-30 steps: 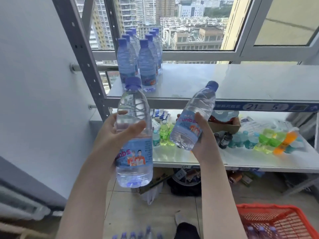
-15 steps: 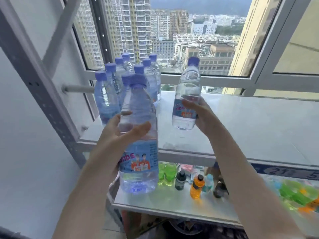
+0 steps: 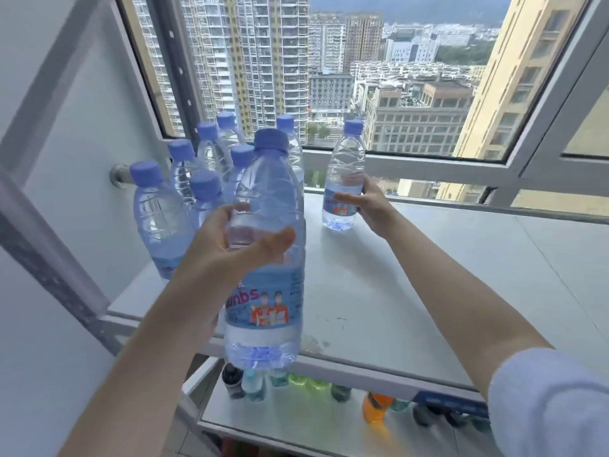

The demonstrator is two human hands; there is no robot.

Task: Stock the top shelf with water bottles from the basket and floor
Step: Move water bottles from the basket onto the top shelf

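The left hand [image 3: 230,255] is wrapped around the middle of a clear water bottle [image 3: 265,255], thumb across the front and fingers behind, holding it upright in the air at the near edge of the top shelf [image 3: 412,285]. This bottle has a blue-violet cap, ribbed shoulders, and a pale blue label with purple lettering and two small cartoon figures in orange; water fills it nearly to the neck. The right hand [image 3: 369,206] grips a second bottle [image 3: 344,179] of the same kind around its label, far back on the shelf near the window, upright, with its base at the shelf surface; whether it fully rests there I cannot tell. To the left, a cluster of bottles [image 3: 184,179] with matching caps stands packed close together at the far left corner of the shelf. The shelf is a pale grey metal sheet, scuffed and faintly stained near its front edge, carried by a grey perforated upright [image 3: 49,252] on the left. Below it, a lower shelf [image 3: 296,427] holds small drink bottles in green, teal and orange. A pale sleeve [image 3: 547,407] covers the right upper arm. Behind the shelf a window frame [image 3: 543,127] opens onto tall apartment blocks under an overcast sky.
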